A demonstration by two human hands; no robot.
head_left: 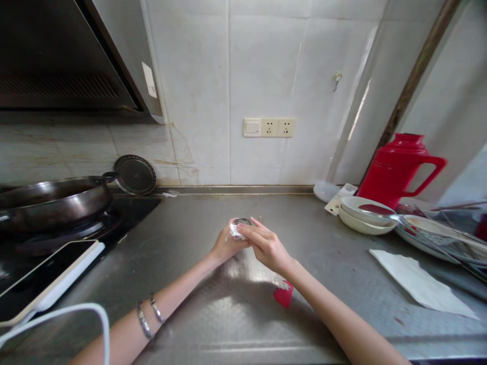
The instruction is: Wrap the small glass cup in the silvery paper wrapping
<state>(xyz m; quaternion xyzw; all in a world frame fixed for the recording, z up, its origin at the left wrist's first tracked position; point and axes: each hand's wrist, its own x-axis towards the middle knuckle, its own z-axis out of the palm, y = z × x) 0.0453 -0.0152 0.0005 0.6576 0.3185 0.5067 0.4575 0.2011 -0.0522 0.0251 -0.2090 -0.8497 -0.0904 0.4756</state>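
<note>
Above the middle of the steel counter, my left hand (225, 244) is closed around a small dark, shiny object (242, 221) whose kind I cannot make out. A crumpled white tissue (236, 232) lies against its near side. My right hand (269, 248) reaches across from the right, its fingers pressing the tissue onto the object. Both hands meet there, and the fingers hide most of what is held. A torn red scrap (283, 294) lies on the counter below my right wrist.
A pan (57, 203) sits on the stove at left, with a phone (49, 279) and a white cable (91, 306) nearer. At right are a red thermos (395, 170), stacked bowls (361, 223), plates (422, 243) with utensils, and a white paper sheet (422, 284).
</note>
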